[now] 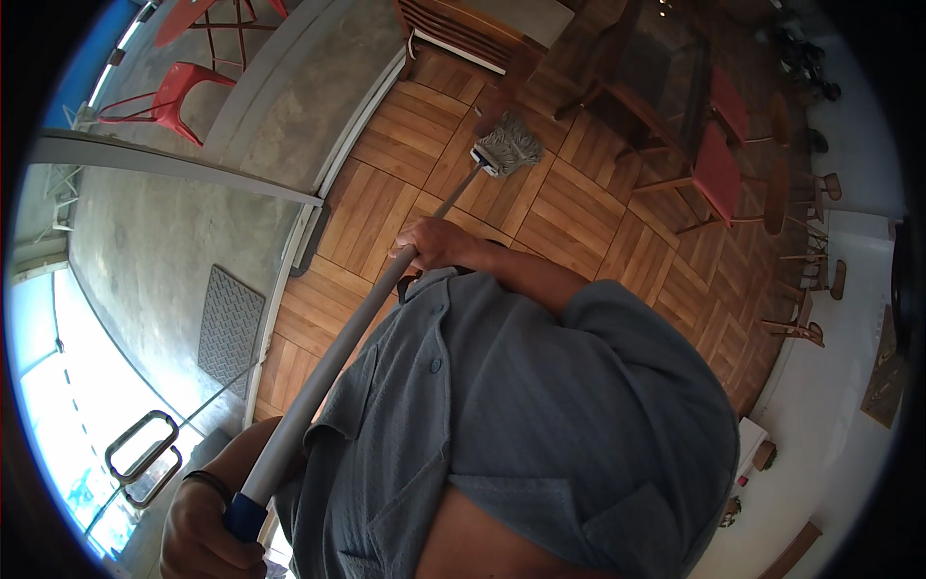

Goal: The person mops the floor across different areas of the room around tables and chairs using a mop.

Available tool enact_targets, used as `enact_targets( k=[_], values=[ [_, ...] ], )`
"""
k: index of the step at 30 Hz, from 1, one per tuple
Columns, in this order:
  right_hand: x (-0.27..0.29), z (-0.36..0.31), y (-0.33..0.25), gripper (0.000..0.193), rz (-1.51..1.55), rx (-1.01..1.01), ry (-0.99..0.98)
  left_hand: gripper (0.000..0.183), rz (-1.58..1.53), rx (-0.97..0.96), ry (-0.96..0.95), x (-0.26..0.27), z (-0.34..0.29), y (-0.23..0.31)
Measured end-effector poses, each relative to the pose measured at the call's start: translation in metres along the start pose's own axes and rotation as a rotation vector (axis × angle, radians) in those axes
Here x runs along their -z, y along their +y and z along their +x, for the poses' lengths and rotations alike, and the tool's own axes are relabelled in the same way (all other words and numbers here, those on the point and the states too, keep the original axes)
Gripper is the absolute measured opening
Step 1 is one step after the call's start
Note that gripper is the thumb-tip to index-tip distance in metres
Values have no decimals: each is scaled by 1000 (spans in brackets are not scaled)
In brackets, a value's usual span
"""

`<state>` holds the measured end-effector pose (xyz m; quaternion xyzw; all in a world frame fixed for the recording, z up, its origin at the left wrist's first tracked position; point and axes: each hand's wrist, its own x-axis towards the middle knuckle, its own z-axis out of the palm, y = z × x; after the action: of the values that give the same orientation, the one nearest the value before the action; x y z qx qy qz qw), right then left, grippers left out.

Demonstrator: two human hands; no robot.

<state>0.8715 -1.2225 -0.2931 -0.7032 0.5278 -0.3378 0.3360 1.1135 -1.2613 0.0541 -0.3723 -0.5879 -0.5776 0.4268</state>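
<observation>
A mop with a long grey pole (pixel 333 362) runs slantwise across my front. My left hand (pixel 207 536), with a dark band at the wrist, is closed round the blue grip (pixel 246 518) at the pole's upper end. Farther down, my right hand (pixel 431 241) wraps the pole with its forearm coming across from the right. The grey string mop head (pixel 513 145) rests on the wooden floor (pixel 579 207), near a dark reddish-brown furniture leg.
A wooden slatted bench (pixel 449 34) stands beyond the mop head. Right of it are a dark table (pixel 656 77) and chairs with red seats (pixel 716 174). At left, a glass door with a metal handle (pixel 145 458) borders a concrete area with a ridged mat (pixel 231 323) and red chair (pixel 174 101).
</observation>
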Motion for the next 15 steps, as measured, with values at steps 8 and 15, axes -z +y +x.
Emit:
enact_targets(
  k=[8,15],
  values=[
    [43,-6,35,30,-131,199,56,37,-12,-15,-25,-11,18,-46],
    [79,-22,18,32,-28,60,-10,33,28,70,-48,-19,44,-64]
  ],
)
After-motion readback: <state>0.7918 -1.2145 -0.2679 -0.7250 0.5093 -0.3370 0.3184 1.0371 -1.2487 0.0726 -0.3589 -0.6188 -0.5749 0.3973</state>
